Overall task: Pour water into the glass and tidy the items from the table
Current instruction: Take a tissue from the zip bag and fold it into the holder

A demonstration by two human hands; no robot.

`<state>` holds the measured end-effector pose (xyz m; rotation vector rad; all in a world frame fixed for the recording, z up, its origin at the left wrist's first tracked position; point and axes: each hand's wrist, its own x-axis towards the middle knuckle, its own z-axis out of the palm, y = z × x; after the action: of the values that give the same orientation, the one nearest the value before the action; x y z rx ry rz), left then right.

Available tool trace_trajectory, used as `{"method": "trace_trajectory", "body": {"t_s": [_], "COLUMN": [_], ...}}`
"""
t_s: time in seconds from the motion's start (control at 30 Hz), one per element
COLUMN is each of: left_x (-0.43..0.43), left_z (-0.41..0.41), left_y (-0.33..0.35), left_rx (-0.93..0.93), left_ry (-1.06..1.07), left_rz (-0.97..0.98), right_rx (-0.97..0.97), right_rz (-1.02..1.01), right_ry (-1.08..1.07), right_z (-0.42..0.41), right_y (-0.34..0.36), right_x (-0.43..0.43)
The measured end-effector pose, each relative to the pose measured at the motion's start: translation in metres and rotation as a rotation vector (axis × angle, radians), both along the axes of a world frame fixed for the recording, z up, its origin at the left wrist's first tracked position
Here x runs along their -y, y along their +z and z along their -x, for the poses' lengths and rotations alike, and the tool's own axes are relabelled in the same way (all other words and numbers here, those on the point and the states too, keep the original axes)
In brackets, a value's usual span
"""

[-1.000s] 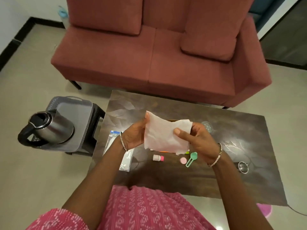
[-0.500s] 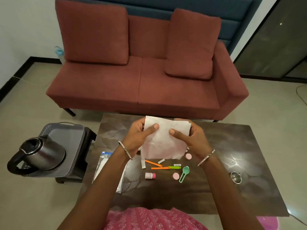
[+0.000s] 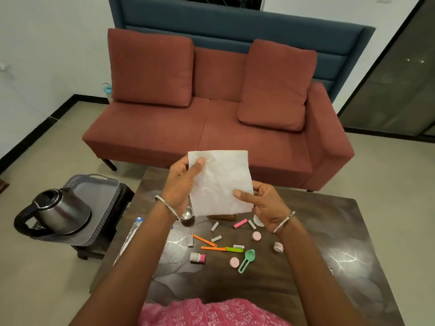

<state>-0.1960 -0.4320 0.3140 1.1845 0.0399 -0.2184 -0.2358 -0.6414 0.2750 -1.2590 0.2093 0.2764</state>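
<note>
Got the tissue (image 3: 220, 182) up over the table (image 3: 353, 231): my left hand (image 3: 182, 184) pinches its far corner, right hand (image 3: 266, 204) pinches the near right edge.

The paper sheet (image 3: 220, 182) is higher and flatter now. The left hand (image 3: 182, 184) moved to pinch its top-left corner, and the right hand (image 3: 266, 205) dropped to the lower-right edge. View tilted up; steel cup (image 3: 187, 214) uncovered below the sheet.
</note>
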Motion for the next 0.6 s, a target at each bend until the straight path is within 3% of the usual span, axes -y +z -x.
{"method": "trace_trajectory", "body": {"t_s": [0.23,0.6], "left_x": [0.011,0.038], "left_z": [0.016,0.035], "left_y": [-0.014,-0.021], "left_rx": [-0.091,-0.053], "left_ry": [0.240,0.432], "left_rz": [-0.119,-0.108], "right_rx": [0.048,0.087], "right_rz": [0.164,0.170], "right_ry": [-0.062,0.060], "right_z": [0.005,0.025], "right_y": [0.004,0.003], "right_x": [0.028,0.026]}}
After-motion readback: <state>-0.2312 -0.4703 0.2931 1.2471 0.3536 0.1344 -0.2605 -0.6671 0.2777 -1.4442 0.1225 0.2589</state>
